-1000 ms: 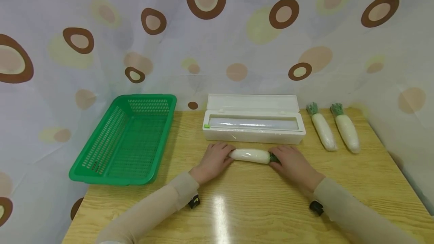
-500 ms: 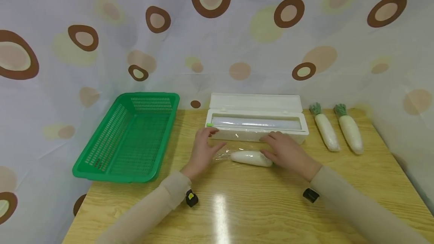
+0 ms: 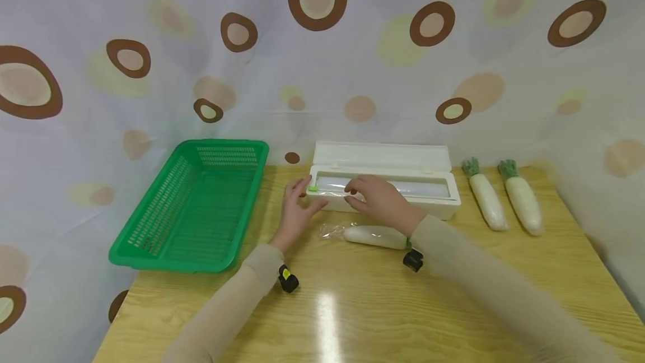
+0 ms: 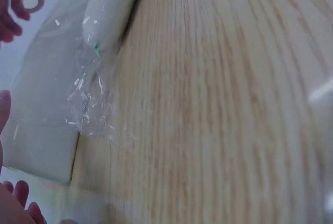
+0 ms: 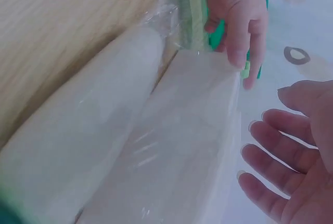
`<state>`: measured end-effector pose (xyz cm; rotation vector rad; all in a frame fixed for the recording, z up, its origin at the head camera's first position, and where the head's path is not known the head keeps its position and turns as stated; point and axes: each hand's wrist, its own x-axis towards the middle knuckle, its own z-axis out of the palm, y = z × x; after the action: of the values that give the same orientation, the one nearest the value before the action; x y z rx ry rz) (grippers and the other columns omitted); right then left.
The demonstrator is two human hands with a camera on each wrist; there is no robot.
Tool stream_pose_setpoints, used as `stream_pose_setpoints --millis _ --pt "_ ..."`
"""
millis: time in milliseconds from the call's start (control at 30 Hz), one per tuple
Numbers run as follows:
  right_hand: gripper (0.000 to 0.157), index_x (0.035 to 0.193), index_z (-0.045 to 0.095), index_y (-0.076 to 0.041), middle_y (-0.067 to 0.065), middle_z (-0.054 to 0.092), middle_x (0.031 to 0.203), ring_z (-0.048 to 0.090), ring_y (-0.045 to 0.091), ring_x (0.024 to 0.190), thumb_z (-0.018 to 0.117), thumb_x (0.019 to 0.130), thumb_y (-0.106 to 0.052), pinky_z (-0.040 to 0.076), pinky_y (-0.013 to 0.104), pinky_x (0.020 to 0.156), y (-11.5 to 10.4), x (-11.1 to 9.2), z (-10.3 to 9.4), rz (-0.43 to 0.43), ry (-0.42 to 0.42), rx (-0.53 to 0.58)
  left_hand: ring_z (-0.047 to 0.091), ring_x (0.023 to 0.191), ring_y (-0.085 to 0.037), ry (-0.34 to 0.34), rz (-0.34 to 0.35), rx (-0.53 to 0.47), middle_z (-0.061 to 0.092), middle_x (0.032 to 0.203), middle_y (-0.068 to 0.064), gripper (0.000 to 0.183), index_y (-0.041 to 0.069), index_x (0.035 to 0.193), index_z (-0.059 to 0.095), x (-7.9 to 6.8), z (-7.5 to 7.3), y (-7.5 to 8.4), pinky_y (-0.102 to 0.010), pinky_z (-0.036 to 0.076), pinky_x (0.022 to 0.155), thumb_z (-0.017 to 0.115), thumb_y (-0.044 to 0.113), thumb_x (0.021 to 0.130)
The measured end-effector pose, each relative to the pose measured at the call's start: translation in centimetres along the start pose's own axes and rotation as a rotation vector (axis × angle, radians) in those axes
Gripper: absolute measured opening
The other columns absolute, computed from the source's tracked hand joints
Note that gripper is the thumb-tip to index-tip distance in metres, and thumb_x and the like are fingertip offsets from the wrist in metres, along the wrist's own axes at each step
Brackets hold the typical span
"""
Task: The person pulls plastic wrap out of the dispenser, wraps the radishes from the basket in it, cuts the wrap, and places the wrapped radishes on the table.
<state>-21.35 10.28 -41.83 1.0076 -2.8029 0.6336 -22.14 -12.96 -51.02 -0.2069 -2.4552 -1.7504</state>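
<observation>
A white radish (image 3: pixel 375 237) lies on the table in front of the white cling film box (image 3: pixel 443 206), its green top toward the right. Loose clear film (image 4: pixel 91 94) bunches at its left end. At the box's left corner, beside the green slider (image 5: pixel 245 69), is my left hand (image 3: pixel 292 217), thumb and fingers spread apart; whether it touches the box is unclear. My right hand (image 3: pixel 383 200) hovers over the middle of the box with loosely bent, parted fingers, holding nothing visible. Inside the box, whose lid (image 3: pixel 383 154) stands up, lies the film roll (image 3: pixel 423 189).
On the left stands a green plastic basket (image 3: pixel 234 223). Two wrapped white radishes with green tops, a nearer radish (image 3: pixel 487 201) and an outer radish (image 3: pixel 524 204), lie right of the box. A patterned curtain (image 3: pixel 312 71) hangs behind the wooden table (image 3: pixel 378 307).
Both hands have let go of the radish and moved back to the box. The left went to its left corner; the right moved left over the roll. The radish stays on the table.
</observation>
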Motion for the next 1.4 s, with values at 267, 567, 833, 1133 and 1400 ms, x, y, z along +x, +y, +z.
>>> stream_pose_setpoints --millis 267,567,833,1133,1400 --pt "0.024 0.117 0.072 -0.004 0.009 0.072 0.107 0.069 0.025 0.099 0.068 0.103 -0.023 0.057 0.041 0.088 -1.3 4.5 2.3 0.043 -0.075 0.034 0.050 0.118 -0.031 0.003 0.023 0.004 0.046 0.151 -0.019 0.065 0.010 0.152 0.053 0.3 -0.5 -0.7 -0.045 0.046 0.098 0.080 0.018 0.094" --pt "0.027 0.122 0.073 -0.007 0.009 0.070 0.110 0.065 0.024 0.101 0.068 0.103 -0.025 0.056 0.040 0.088 -1.8 7.3 4.3 0.075 -0.113 0.064 0.057 0.098 -0.022 0.052 0.042 0.003 0.062 0.133 -0.017 0.051 0.009 0.139 0.067 0.8 -0.7 -0.6 -0.036 0.053 0.090 0.082 0.010 0.091" --pt "0.017 0.114 0.074 -0.007 0.007 0.069 0.102 0.064 0.023 0.094 0.070 0.101 -0.018 0.056 0.037 0.081 -2.2 7.8 4.9 0.042 -0.056 -0.011 0.056 0.087 -0.017 0.086 0.072 0.029 0.064 0.111 -0.016 0.046 0.008 0.133 0.071 1.1 -0.6 -0.7 -0.021 0.051 0.077 0.084 0.008 0.089" --pt "0.014 0.108 0.076 -0.007 0.005 0.066 0.096 0.060 0.023 0.089 0.072 0.100 -0.017 0.052 0.036 0.077 -2.4 7.9 4.7 0.022 -0.025 -0.047 0.064 0.091 -0.025 0.097 0.042 0.018 0.062 0.109 -0.016 0.048 0.010 0.133 0.072 1.2 -0.5 -0.4 -0.018 0.049 0.073 0.086 0.007 0.087" --pt "0.012 0.107 0.077 -0.006 0.004 0.064 0.094 0.060 0.022 0.087 0.073 0.099 -0.015 0.052 0.035 0.077 -2.4 8.0 5.0 0.027 -0.018 -0.056 0.065 0.092 -0.027 0.115 0.047 0.017 0.062 0.107 -0.016 0.047 0.009 0.132 0.072 1.2 -0.2 -0.7 -0.018 0.049 0.072 0.085 0.008 0.087"
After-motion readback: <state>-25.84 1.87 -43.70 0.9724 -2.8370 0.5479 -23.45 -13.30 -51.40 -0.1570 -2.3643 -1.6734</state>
